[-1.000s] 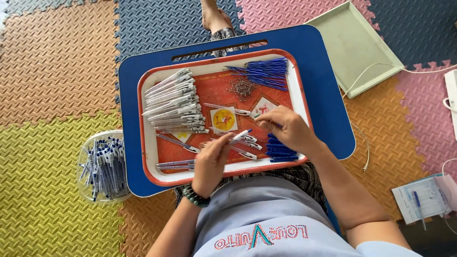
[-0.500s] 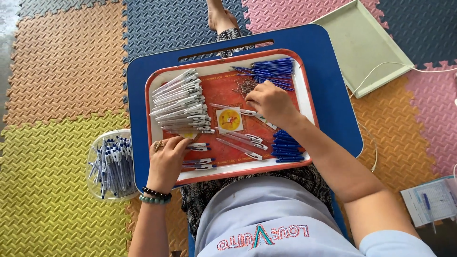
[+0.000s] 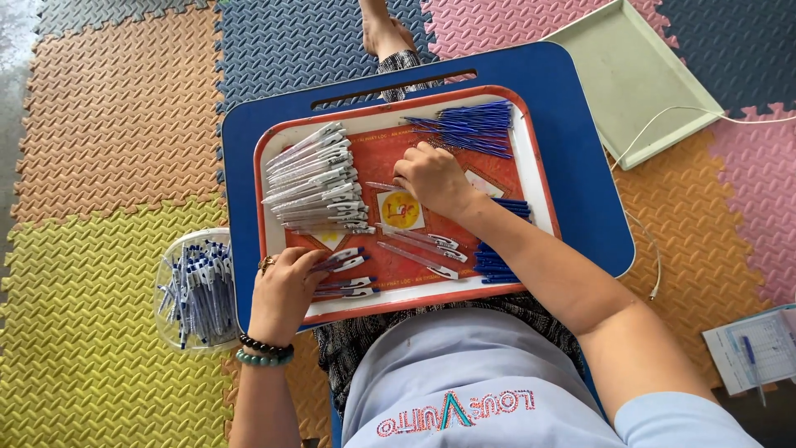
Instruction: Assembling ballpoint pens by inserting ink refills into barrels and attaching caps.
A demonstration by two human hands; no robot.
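A red tray [image 3: 531, 178] with a white rim lies on a blue lap table [image 3: 580, 124]. My left hand [image 3: 286, 290] rests at the tray's near left edge, fingers on a few white pens [image 3: 348, 286] with blue tips. My right hand [image 3: 431, 178] reaches to the tray's middle, fingers curled down near small springs and a thin pen part; what it pinches is hidden. A stack of white pen barrels [image 3: 315, 187] fills the tray's left side. Blue refills [image 3: 468, 129] lie at the far right, and more blue parts [image 3: 497, 261] by my right forearm.
A clear tub [image 3: 195, 290] full of finished white and blue pens stands on the foam mat left of the lap table. A pale green tray [image 3: 634, 79] lies at the far right, a white cable [image 3: 655, 249] beside it. Papers [image 3: 754, 348] lie at right.
My left hand has moved from the tray's middle to its near left edge, onto the pens there. My right hand has shifted toward the tray's far middle.
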